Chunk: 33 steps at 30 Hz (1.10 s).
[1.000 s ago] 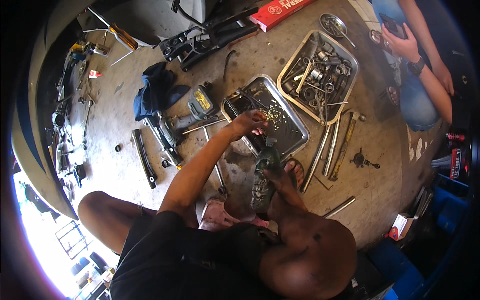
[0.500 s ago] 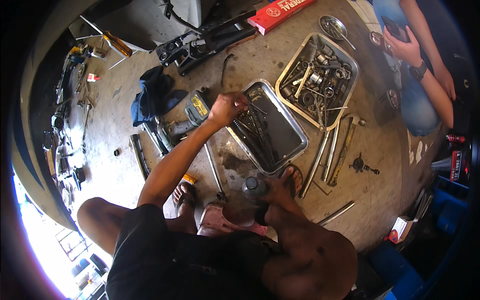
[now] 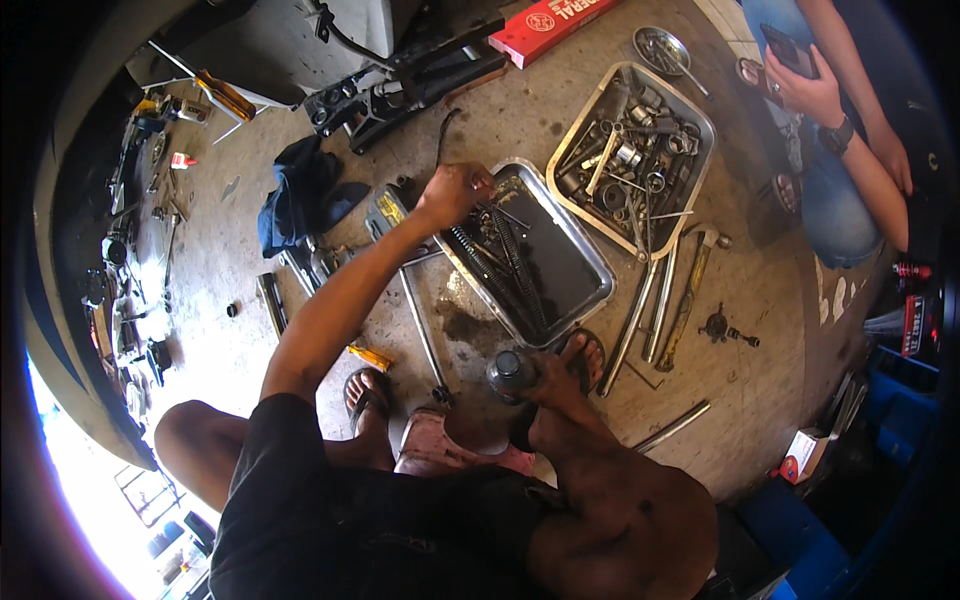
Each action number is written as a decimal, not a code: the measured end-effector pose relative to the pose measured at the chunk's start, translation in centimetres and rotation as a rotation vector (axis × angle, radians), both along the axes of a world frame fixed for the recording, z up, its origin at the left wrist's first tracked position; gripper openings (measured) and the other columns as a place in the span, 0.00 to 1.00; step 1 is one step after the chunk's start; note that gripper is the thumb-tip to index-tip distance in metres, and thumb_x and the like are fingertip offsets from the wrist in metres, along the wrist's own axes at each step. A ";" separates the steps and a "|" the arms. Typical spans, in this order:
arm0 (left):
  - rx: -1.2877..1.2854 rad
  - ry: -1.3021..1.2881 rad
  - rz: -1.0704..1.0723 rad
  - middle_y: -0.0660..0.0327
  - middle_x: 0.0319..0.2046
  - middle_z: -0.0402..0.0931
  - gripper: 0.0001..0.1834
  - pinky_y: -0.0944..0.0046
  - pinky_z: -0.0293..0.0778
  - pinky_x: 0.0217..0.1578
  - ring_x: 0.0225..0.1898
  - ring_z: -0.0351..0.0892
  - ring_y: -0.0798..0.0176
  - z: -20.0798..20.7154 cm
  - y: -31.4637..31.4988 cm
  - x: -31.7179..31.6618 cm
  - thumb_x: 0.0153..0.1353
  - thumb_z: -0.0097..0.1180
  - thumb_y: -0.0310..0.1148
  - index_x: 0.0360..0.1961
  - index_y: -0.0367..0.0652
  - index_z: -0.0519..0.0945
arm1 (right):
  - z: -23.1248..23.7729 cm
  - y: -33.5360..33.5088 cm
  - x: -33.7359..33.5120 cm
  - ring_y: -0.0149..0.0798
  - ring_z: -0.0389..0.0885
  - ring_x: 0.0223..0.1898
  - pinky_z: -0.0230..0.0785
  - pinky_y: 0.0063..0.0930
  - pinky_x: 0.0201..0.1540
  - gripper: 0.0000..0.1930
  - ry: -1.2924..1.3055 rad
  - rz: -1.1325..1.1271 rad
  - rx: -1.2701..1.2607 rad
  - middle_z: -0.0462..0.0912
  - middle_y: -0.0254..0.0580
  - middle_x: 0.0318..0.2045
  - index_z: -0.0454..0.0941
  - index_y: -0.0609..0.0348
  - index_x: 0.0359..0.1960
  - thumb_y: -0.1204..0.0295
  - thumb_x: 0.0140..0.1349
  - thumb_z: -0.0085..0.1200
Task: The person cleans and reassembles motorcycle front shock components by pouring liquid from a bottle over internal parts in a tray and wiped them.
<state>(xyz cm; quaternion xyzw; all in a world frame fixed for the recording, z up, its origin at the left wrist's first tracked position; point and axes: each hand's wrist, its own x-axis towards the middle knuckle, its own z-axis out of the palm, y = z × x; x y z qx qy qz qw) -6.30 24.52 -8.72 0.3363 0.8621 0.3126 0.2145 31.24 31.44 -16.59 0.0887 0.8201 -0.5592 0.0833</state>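
Note:
My left hand [image 3: 452,195] is over the far left corner of a shallow metal tray [image 3: 597,268], its fingers pinched together. Whatever is between the fingertips is too small to make out. Two long dark coil springs [image 3: 518,262] lie lengthwise in the tray, among small metal parts and dark liquid. Close to my right foot, my right hand [image 3: 552,384] is wrapped around the side of a dark, bottle-like cylinder [image 3: 511,368] with a round top. Part of that hand's grip is hidden behind the cylinder.
A second tray [image 3: 556,170] holds sockets and wrenches; a small bowl [image 3: 640,40] lies beyond it. A hammer [image 3: 690,295] and metal tubes [image 3: 630,325] lie to the right. A power tool [image 3: 392,208] and blue cloth [image 3: 300,195] are left. Another person's hand [image 3: 810,95] holds a phone.
My left hand has shifted slightly away from me and to the left, still pinched over the tray's corner. My right hand stays at the dark cylinder.

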 end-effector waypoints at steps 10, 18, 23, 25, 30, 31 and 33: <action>0.159 -0.262 -0.136 0.62 0.32 0.76 0.07 0.68 0.77 0.36 0.32 0.78 0.70 3.9 4.6 -14.3 0.59 0.56 0.27 0.39 0.40 0.77 | -0.6 0.2 0.1 0.53 0.76 0.49 0.67 0.39 0.54 0.37 0.002 0.036 -0.012 0.77 0.54 0.43 0.73 0.64 0.51 0.59 0.39 0.74; -0.298 0.556 -0.185 0.55 0.35 0.79 0.17 0.59 0.78 0.39 0.34 0.82 0.56 5.0 6.1 -20.3 0.54 0.59 0.28 0.47 0.43 0.77 | -2.4 -0.3 1.2 0.52 0.76 0.50 0.67 0.39 0.54 0.37 0.099 0.053 0.020 0.76 0.54 0.45 0.73 0.64 0.51 0.60 0.39 0.73; -0.302 0.876 0.039 0.52 0.40 0.81 0.12 0.52 0.77 0.44 0.42 0.82 0.49 6.7 8.0 -23.2 0.58 0.52 0.32 0.43 0.48 0.80 | -4.6 -0.4 2.4 0.52 0.76 0.50 0.67 0.38 0.54 0.37 0.286 0.058 0.165 0.75 0.54 0.46 0.73 0.63 0.52 0.60 0.39 0.73; -0.215 1.199 0.038 0.52 0.40 0.81 0.11 0.51 0.77 0.45 0.44 0.82 0.48 5.4 7.9 -23.4 0.59 0.51 0.34 0.41 0.49 0.81 | -5.0 -0.3 2.4 0.52 0.76 0.50 0.67 0.38 0.54 0.37 0.339 0.061 0.211 0.75 0.54 0.46 0.73 0.63 0.52 0.60 0.39 0.73; -0.272 0.758 0.217 0.54 0.38 0.82 0.11 0.52 0.77 0.46 0.44 0.81 0.47 5.0 8.2 -20.9 0.57 0.53 0.37 0.40 0.52 0.82 | -2.0 -0.3 1.4 0.50 0.75 0.51 0.67 0.39 0.55 0.38 0.055 0.049 -0.015 0.72 0.52 0.50 0.68 0.61 0.56 0.63 0.42 0.73; -0.294 0.728 0.229 0.54 0.38 0.82 0.11 0.52 0.77 0.46 0.44 0.81 0.47 6.5 8.5 -19.9 0.57 0.53 0.37 0.40 0.52 0.82 | -3.1 -0.8 2.2 0.50 0.75 0.51 0.67 0.39 0.55 0.39 0.054 0.031 0.020 0.72 0.51 0.50 0.68 0.61 0.57 0.64 0.42 0.73; -0.334 0.669 0.255 0.53 0.38 0.82 0.11 0.52 0.77 0.46 0.44 0.81 0.46 8.0 8.8 -19.0 0.57 0.54 0.37 0.40 0.52 0.83 | -3.4 -1.1 2.3 0.50 0.75 0.51 0.67 0.39 0.55 0.40 0.152 0.014 0.133 0.72 0.51 0.49 0.67 0.62 0.57 0.65 0.41 0.73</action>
